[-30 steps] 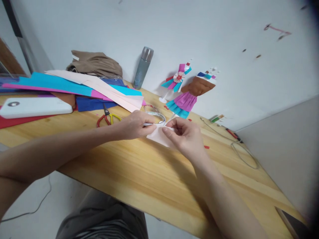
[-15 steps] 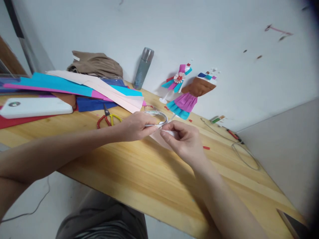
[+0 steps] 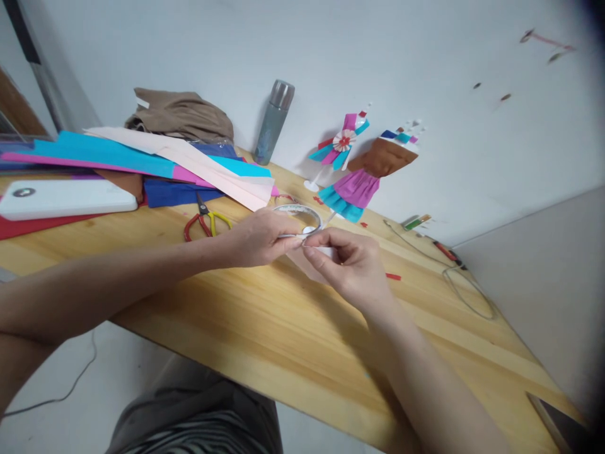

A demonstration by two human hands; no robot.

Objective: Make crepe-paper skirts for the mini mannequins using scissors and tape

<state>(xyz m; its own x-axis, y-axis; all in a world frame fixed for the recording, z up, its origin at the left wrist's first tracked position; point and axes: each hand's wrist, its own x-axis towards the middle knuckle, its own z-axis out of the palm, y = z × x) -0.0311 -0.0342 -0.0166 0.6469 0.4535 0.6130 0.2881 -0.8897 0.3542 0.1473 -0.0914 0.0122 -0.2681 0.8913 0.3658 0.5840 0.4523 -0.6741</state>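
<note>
My left hand (image 3: 265, 238) is closed around the near side of a roll of white tape (image 3: 320, 219), which is tilted so its hollow middle shows. Right beside its thumb, my right hand (image 3: 350, 261) pinches at the roll's near edge, thumb against forefinger. A small white piece, seemingly the tape's end, shows in that pinch; its exact shape is hidden by the fingers. Under both hands lies a pale pink piece of paper (image 3: 306, 265), partly covered by them.
Scissors (image 3: 208, 221) with red and yellow handles lie left of the hands, beside stacked coloured paper (image 3: 113, 154) and a white power bank (image 3: 70, 200). Behind stand a flask (image 3: 274, 123) and two paper-dressed figures (image 3: 344, 142). A cable (image 3: 454, 290) lies right on the wooden table (image 3: 227, 328).
The view has shifted slightly. Both hands keep nearly the same place and grip on the tape roll, which seems tipped up slightly more.
</note>
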